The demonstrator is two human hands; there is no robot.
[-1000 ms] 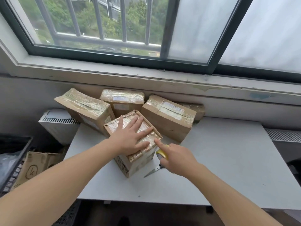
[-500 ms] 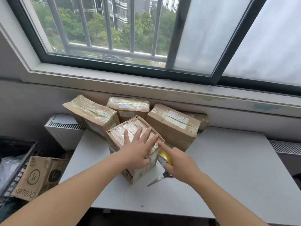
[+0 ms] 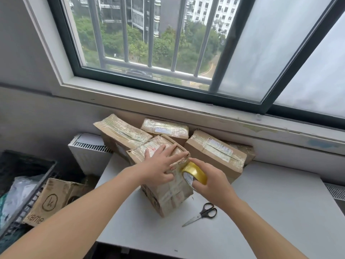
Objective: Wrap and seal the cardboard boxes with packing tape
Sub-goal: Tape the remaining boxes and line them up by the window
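Above, a wide window [image 3: 242,53] with a dark frame is seen; its left part is clear, with grey bars outside, and its right panes are frosted. Below the sill, a white tabletop [image 3: 270,212] is placed against the wall. To the left of it, lower down, a black crate [image 3: 28,169] with pale plastic in it, a white radiator [image 3: 87,156] and a printed carton [image 3: 50,200] are found.

At the far left part of the tabletop five cardboard boxes are gathered, all covered with shiny tape. The left box [image 3: 121,133] is tilted, the middle box [image 3: 165,128] is set against the wall, the right box [image 3: 214,152] lies to the right of it, and a small box [image 3: 244,149] is half hidden behind the right one. The front box [image 3: 168,197] is stood nearest to the person, touching the left box, with one corner turned toward the camera.

The left hand [image 3: 160,167] is laid flat on the top of the front box, with the fingers straight and spread, so nothing is gripped by it. The right hand [image 3: 212,180] is closed round a yellow tape roll [image 3: 195,171], which is held against the upper right edge of the front box, close to the left fingertips. Black-handled scissors [image 3: 202,214] are left on the tabletop just beside the front box, under the right wrist, with the blades together and pointed to the lower left.
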